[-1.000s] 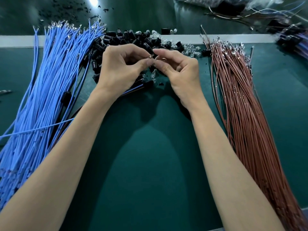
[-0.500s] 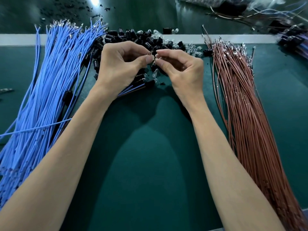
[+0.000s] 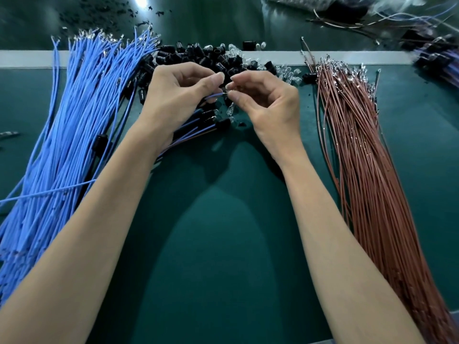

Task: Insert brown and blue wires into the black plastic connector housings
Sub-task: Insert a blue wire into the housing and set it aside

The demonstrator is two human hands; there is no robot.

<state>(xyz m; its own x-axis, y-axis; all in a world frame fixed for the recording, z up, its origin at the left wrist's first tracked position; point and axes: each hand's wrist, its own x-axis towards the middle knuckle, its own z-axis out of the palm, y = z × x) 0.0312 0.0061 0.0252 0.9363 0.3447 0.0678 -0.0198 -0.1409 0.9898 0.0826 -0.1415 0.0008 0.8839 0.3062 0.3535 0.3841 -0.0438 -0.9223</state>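
My left hand (image 3: 178, 98) and my right hand (image 3: 268, 100) meet fingertip to fingertip above a heap of black connector housings (image 3: 211, 60). A single blue wire (image 3: 213, 96) runs out of my left hand's curled fingers to my right thumb and forefinger, which pinch its metal tip. What else my right fingers hold is hidden. A thick bundle of blue wires (image 3: 74, 120) lies on the left of the green mat. A bundle of brown wires (image 3: 360, 145) lies on the right.
Finished housings with blue and brown leads (image 3: 198, 127) lie under my left wrist. Small clear bulbs (image 3: 288, 73) are scattered beside the black heap. More wired parts (image 3: 437, 55) sit at the far right. A white strip (image 3: 24, 59) marks the mat's far edge.
My hands have drawn slightly apart, and a short stretch of blue wire now shows between them. The piles have not moved.
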